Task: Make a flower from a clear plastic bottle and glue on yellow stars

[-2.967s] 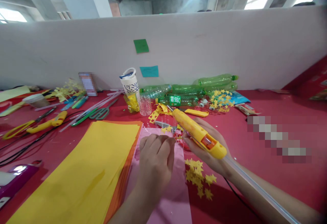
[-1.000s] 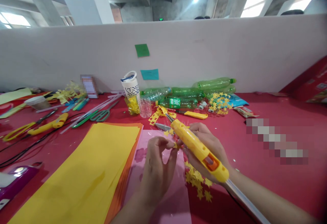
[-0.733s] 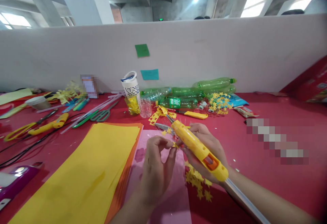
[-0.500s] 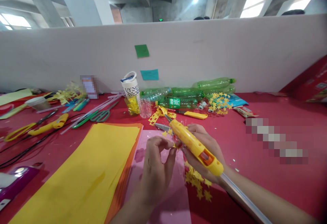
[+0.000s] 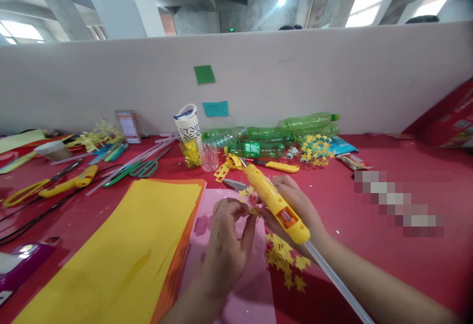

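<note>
My left hand pinches a small yellow paper star between thumb and forefinger, above a pink sheet. My right hand is closed on a yellow hot glue gun; most of its fingers are hidden behind the gun. The nozzle points up and away from me, and a long clear glue stick sticks out of the back. Fingertips of the right hand come close to the pinched star; whether they touch it I cannot tell. More yellow stars lie in a pile below the right hand.
Yellow sheets lie stacked at the left. Farther back are green plastic bottles, a white cup, a yellow utility knife and green scissors. Another yellow glue gun and a black cord lie far left.
The glue gun has shifted slightly left and tilted steeper, its back end swinging left with the right hand. The left hand has barely moved and keeps its pinch on the star.
</note>
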A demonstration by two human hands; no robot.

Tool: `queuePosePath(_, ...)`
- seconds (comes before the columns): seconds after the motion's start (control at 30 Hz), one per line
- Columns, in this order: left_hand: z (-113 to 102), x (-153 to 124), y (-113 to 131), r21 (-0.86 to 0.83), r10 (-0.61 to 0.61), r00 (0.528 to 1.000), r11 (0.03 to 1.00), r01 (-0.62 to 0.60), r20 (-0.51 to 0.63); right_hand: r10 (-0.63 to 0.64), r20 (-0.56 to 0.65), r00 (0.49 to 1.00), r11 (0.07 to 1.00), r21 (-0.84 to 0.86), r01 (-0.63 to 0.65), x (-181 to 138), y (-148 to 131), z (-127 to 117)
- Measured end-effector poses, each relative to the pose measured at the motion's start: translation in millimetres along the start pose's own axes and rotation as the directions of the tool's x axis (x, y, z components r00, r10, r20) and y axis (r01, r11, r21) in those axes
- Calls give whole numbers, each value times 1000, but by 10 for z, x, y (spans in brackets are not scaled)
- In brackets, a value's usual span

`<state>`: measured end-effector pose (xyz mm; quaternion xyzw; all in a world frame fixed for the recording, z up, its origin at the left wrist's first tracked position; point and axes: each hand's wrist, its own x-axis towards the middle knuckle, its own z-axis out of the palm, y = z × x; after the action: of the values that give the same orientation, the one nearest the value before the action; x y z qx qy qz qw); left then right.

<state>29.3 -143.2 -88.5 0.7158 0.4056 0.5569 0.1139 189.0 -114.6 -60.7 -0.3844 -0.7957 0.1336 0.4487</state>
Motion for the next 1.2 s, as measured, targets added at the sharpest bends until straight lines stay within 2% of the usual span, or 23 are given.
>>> queuePosePath(0.13,21,-7,-13,11,3,1000,1000,-3,-20,-18,46,999,1000,19,17,13,9,10)
queuePosePath(0.3,44,-19,-23,-22,-14,998,1000,13,-58,20,102,995,996,87,-29,19,-63,-27)
queuePosePath(0.53,46,-13,-16,-40,-28,998,999,27,-49,48,99,994,995,85,-57,26,-87,-39)
queuePosePath(0.83,48,8,19,-62,-68,995,996,63,-76,177,86,980,973,134,-187,23,-89,-47)
queuePosePath(1.07,74,11,15,-159,-113,989,983,97,-93,171,76,982,975,132,-180,15,-73,-31)
queuePosePath(1.2,78,8,1,-123,-126,988,986,114,-91,177,58,982,975,129,-184,26,-90,-40)
